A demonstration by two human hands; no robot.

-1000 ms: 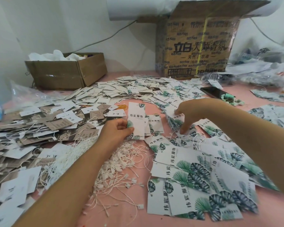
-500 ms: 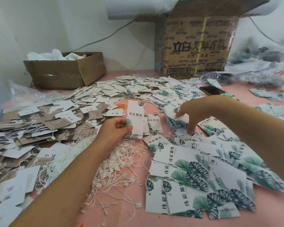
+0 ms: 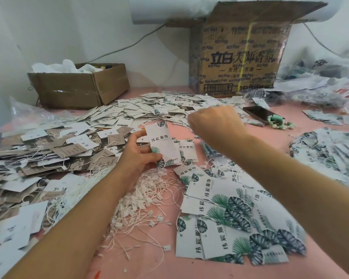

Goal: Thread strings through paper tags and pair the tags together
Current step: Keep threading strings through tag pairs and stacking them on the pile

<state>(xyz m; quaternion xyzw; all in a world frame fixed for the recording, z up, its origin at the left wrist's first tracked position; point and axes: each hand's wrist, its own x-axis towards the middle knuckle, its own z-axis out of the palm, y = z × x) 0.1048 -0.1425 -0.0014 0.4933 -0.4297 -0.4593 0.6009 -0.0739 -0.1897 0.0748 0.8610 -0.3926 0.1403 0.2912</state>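
The left hand [image 3: 138, 156] pinches 1 tall white tag [image 3: 163, 144] printed with green leaves and black characters, thumb on its face and fingers curled behind, holding it upright above the pink surface [image 3: 169, 264]. The right hand [image 3: 216, 125] is raised over the far spread of tags, fingers curled into a loose fist (whether it grips anything I cannot tell; only its back shows). Below the left forearm lies a tangle of white strings [image 3: 141, 202] with small plastic clasps. To the right of that, a fanned pile of leaf-print tags [image 3: 236, 222] overlaps on the surface. On the left sits a heap of brown and white tags [image 3: 54, 154]. At the back stand a low cardboard box [image 3: 79, 85] and a taller printed carton [image 3: 240, 57]; a dark phone [image 3: 259, 114] lies beside green beads [image 3: 280, 123].
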